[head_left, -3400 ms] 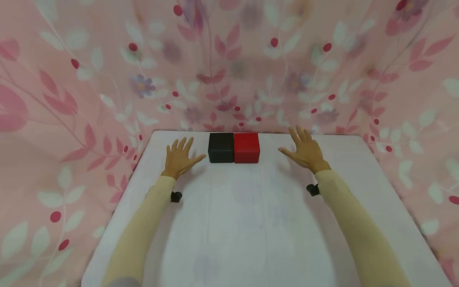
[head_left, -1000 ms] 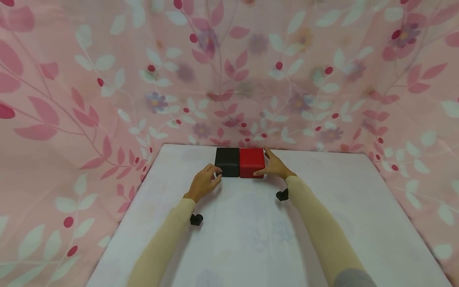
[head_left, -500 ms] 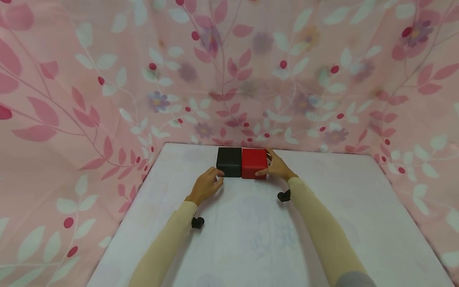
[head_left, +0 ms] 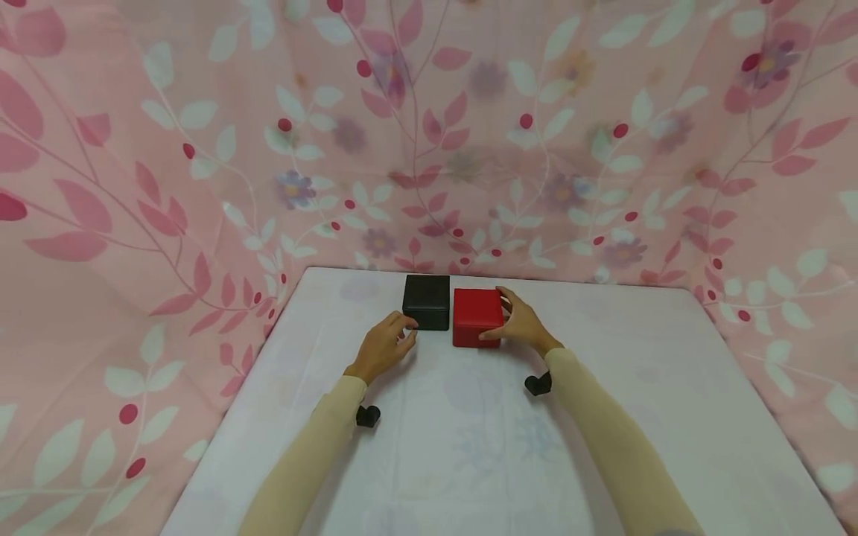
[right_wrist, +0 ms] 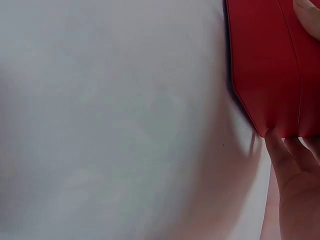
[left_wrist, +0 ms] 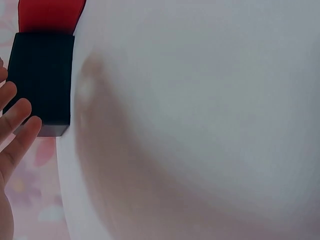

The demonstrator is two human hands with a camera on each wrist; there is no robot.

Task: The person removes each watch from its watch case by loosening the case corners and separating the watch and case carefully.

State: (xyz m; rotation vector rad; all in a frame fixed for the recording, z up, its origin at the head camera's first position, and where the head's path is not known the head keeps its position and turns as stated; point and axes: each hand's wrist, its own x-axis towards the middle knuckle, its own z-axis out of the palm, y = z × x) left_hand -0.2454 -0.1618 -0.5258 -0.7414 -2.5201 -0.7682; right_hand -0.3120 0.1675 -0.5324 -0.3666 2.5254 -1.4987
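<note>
A red box [head_left: 477,316] with a lid seam is held by my right hand [head_left: 524,324], its thumb on the front face and the fingers along the right side. In the right wrist view the thumb [right_wrist: 310,17] presses the red leather-like face, and fingertips meet the box's end. To the left, a narrow gap apart, stands a similar black box [head_left: 427,301] near the back edge. My left hand [head_left: 383,344] is at its front left corner, fingers loosely bent with nothing between them. In the left wrist view those fingers [left_wrist: 20,142] overlap the black box [left_wrist: 42,75].
Both boxes stand toward the back of a white-covered table [head_left: 456,447]. A pink floral cloth [head_left: 429,134] rises behind the table and along both sides. Each wrist carries a small black camera mount, one at the left wrist [head_left: 367,416] and one at the right [head_left: 538,384].
My right hand has come in from the right, gripped the red box and drawn it toward me, parting it from the black box. My left hand moved to the black box's corner, then stayed.
</note>
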